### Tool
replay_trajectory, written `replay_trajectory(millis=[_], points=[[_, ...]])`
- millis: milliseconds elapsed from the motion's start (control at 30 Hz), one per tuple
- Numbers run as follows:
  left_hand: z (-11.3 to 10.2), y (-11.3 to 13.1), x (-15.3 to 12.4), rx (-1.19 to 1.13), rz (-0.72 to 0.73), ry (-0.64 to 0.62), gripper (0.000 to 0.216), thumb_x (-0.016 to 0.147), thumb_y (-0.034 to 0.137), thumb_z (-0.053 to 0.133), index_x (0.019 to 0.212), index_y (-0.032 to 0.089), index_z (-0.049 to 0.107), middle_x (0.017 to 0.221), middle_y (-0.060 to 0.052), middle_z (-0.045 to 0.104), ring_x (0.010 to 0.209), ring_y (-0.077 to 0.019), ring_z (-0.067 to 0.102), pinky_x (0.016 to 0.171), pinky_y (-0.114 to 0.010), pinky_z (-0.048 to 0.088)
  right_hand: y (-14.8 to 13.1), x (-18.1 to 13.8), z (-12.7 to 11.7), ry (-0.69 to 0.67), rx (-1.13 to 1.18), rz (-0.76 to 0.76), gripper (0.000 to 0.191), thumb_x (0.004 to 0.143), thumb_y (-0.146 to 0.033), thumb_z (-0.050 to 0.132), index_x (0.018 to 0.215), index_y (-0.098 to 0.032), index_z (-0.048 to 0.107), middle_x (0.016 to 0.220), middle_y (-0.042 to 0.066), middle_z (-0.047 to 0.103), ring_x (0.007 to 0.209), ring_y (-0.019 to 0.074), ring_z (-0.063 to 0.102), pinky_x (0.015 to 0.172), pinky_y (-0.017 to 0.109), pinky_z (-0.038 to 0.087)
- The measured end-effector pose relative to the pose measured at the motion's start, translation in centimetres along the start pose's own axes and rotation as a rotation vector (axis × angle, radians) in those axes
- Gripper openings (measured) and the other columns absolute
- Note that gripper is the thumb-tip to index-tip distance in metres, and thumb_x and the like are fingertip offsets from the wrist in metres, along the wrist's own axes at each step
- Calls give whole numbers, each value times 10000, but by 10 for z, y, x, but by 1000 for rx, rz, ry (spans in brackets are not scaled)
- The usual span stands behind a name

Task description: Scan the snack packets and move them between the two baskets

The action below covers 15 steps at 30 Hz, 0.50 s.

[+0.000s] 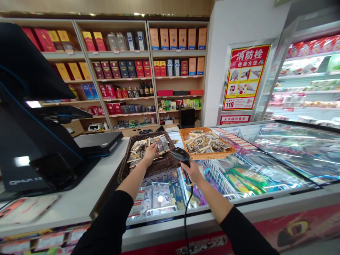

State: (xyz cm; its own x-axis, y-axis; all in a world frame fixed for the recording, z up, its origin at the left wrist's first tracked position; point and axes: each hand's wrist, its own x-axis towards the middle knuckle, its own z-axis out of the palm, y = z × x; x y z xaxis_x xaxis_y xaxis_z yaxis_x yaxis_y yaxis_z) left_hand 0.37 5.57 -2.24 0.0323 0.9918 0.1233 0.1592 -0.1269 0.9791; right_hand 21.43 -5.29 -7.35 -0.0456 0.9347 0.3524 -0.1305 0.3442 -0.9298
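In the head view, my left hand (pixel 151 152) is over a dark brown woven basket (pixel 156 168), its fingers closed on a small snack packet (pixel 162 144). More packets of the same clear-and-beige kind (pixel 139 146) lie in that basket. My right hand (pixel 193 171) grips the handle of a black barcode scanner (pixel 181 155), whose head points left toward the packet. A black cable hangs down from the scanner's handle. Just beyond my right hand is an orange woven basket (pixel 216 155) with a pile of similar packets (pixel 203 141).
Both baskets rest on a glass-topped chest freezer (pixel 278 141) with bagged goods inside. At left, a checkout terminal (pixel 39 106) stands on a white counter (pixel 79 191) beside a phone-like flat item (pixel 28 209). Shelves of boxed bottles (pixel 120 69) line the back wall.
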Motion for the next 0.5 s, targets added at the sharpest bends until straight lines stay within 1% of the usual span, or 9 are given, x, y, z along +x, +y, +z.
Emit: replay_trajectory(millis=[67, 133, 200, 267, 300, 367, 433, 500], points=[[-1, 1, -3, 38, 35, -2, 290, 864, 406, 445, 1004, 181, 563, 771, -6, 590, 671, -114, 567, 623, -229, 499, 0, 1, -2, 29, 62, -8, 316, 764, -487, 638, 768, -184, 549, 464, -51, 534, 303, 101, 457, 315, 211, 346], [-2, 4, -5, 73, 75, -9, 329, 867, 420, 447, 1043, 172, 571, 811, -19, 609, 703, -125, 585, 639, -245, 515, -1, 5, -8, 115, 132, -34, 331, 755, -501, 643, 802, -188, 549, 477, -54, 537, 306, 104, 457, 312, 220, 355], [1, 11, -5, 150, 127, -5, 360, 880, 418, 434, 1086, 164, 584, 871, -39, 638, 756, -146, 609, 671, -269, 530, -1, 11, -17, 274, 203, -75, 344, 742, -511, 650, 830, -197, 543, 487, -58, 536, 307, 109, 454, 307, 232, 361], [11, 25, -3, 289, 217, 35, 355, 896, 367, 421, 1117, 158, 604, 973, -68, 667, 869, -181, 627, 759, -305, 533, -2, 17, -29, 465, 263, -117, 350, 725, -516, 657, 824, -208, 524, 485, -62, 530, 303, 116, 453, 300, 242, 358], [20, 33, -2, 372, 279, 65, 348, 904, 332, 415, 1132, 160, 613, 1037, -80, 672, 943, -199, 623, 822, -323, 521, -2, 21, -36, 555, 290, -136, 349, 721, -517, 656, 819, -213, 514, 484, -63, 527, 304, 120, 454, 299, 247, 359], [45, 51, 0, 543, 416, 87, 355, 920, 259, 388, 1183, 188, 614, 1158, -80, 659, 1080, -218, 591, 939, -346, 470, -2, 27, -47, 704, 333, -169, 340, 719, -510, 649, 824, -222, 501, 481, -68, 518, 310, 124, 450, 304, 254, 362], [79, 66, 2, 712, 536, 34, 406, 934, 203, 350, 1274, 249, 566, 1246, -49, 629, 1176, -214, 549, 1003, -358, 426, 0, 31, -56, 825, 359, -191, 321, 729, -496, 637, 835, -230, 492, 480, -73, 506, 320, 128, 445, 312, 257, 365], [118, 72, 6, 889, 640, -47, 473, 920, 145, 353, 1345, 293, 500, 1344, -24, 564, 1276, -209, 469, 1065, -377, 370, 3, 34, -63, 924, 361, -207, 297, 744, -485, 623, 824, -240, 477, 475, -75, 495, 328, 135, 447, 322, 263, 369]])
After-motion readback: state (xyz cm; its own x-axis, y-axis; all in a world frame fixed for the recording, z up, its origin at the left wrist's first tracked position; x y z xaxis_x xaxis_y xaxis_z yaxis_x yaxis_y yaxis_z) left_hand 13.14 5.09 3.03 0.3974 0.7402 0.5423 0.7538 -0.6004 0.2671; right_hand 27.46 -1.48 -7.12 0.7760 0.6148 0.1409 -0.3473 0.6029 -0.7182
